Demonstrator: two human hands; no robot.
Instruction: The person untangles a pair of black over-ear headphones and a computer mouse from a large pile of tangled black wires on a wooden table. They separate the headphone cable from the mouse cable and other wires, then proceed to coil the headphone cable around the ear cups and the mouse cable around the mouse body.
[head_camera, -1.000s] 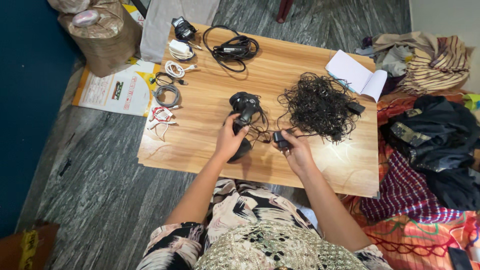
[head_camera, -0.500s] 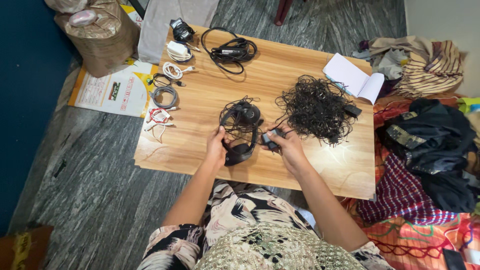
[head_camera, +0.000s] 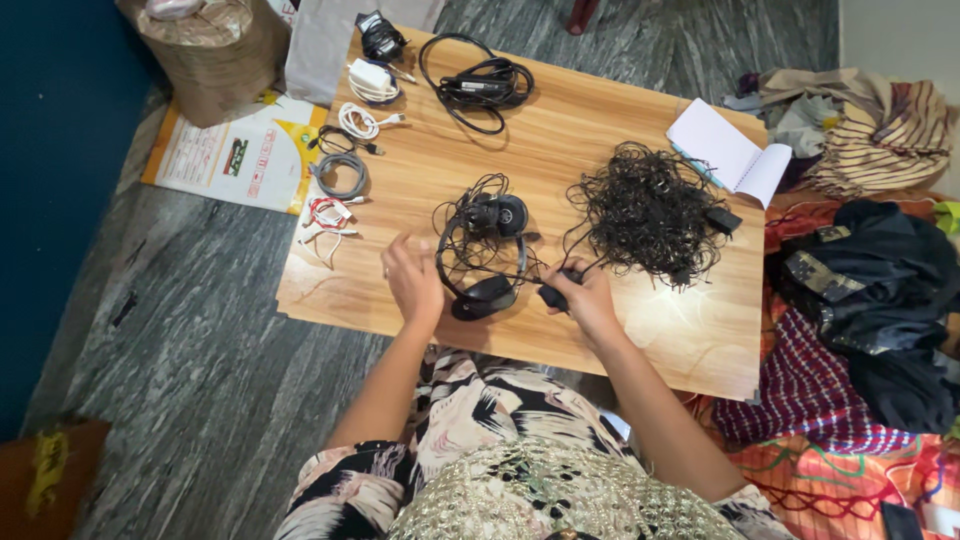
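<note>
Resting on wooden board (head_camera: 420, 215) | headset (head_camera: 485, 255) | grey stone floor (head_camera: 190, 360)

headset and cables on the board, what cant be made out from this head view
- Small black part in the right hand: fingers cover most of it, so its kind is unclear.
- Headset: thin wire loops lie over it; where the cord ends is too fine to follow.
- Tangled black wire pile: single strands too small to separate.
- Left hand: palm hidden; contact with the board cannot be told.
</note>
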